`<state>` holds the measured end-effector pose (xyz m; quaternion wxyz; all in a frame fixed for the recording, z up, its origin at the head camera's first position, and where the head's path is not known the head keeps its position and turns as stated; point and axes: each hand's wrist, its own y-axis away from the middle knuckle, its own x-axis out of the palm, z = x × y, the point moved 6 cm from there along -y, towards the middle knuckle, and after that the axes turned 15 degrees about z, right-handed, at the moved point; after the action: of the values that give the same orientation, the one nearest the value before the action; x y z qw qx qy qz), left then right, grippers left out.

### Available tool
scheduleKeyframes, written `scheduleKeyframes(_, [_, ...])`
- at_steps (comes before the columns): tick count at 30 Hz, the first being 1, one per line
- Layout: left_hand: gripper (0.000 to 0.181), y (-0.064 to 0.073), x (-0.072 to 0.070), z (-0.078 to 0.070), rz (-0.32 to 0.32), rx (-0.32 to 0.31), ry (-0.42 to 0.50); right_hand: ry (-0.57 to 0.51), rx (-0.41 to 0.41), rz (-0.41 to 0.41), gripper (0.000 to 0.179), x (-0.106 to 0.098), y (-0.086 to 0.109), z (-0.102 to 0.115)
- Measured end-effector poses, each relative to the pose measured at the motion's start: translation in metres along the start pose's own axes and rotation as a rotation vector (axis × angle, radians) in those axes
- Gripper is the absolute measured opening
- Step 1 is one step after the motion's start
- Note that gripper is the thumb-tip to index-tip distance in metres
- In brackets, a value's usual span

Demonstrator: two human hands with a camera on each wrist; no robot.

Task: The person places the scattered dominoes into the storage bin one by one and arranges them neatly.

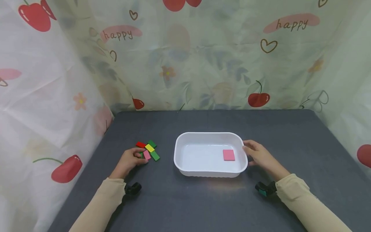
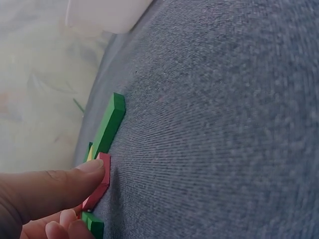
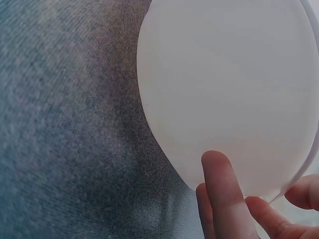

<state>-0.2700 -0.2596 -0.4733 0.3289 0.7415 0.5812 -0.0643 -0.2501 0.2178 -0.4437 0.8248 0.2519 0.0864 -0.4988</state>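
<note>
My left hand [image 1: 129, 161] pinches a small pink block [image 1: 147, 155] between thumb and fingers, at the near side of a cluster of coloured blocks. In the left wrist view the thumb lies against this block's side, and the fingertips behind it are partly hidden. Around it lie a yellow block [image 1: 149, 148], a red block [image 1: 141, 144] and several green blocks [image 1: 155, 156]. My right hand [image 1: 262, 158] holds the right end of a white plastic basin [image 1: 185, 170], thumb at the rim and other fingers along the outer wall. A flat pink square [image 1: 228, 155] lies inside the basin, towards the right.
A dark grey cloth-covered table [image 1: 197, 203] bears everything. Patterned curtains [image 1: 188, 64] hang along its back and both sides. A dark wrist camera [image 1: 133, 188] is strapped at the left sleeve, another wrist camera [image 1: 265, 189] at the right.
</note>
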Motion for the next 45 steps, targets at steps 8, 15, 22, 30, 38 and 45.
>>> scheduleKeyframes(8, [0.057,-0.001,0.001,-0.003,-0.035,-0.017,-0.092,0.008,-0.009,0.002,0.053,-0.001,0.001,0.001])
scheduleKeyframes(15, [0.056,-0.001,0.002,-0.003,-0.055,-0.033,-0.134,0.006,0.002,0.004,0.054,0.000,0.001,0.000])
scheduleKeyframes(22, [0.053,0.000,0.004,-0.006,-0.065,-0.020,-0.131,-0.006,0.014,0.011,0.055,0.001,0.000,-0.001])
scheduleKeyframes(30, [0.054,0.005,0.001,-0.015,-0.028,-0.013,-0.120,-0.009,0.008,0.005,0.054,0.000,0.000,-0.001])
scheduleKeyframes(38, [0.051,0.020,-0.001,-0.045,0.054,0.107,-0.071,0.009,-0.014,0.001,0.053,-0.001,0.000,0.000])
scheduleKeyframes(45, [0.050,0.032,0.006,-0.080,0.076,0.145,-0.067,0.019,-0.022,-0.006,0.052,0.000,0.000,0.000])
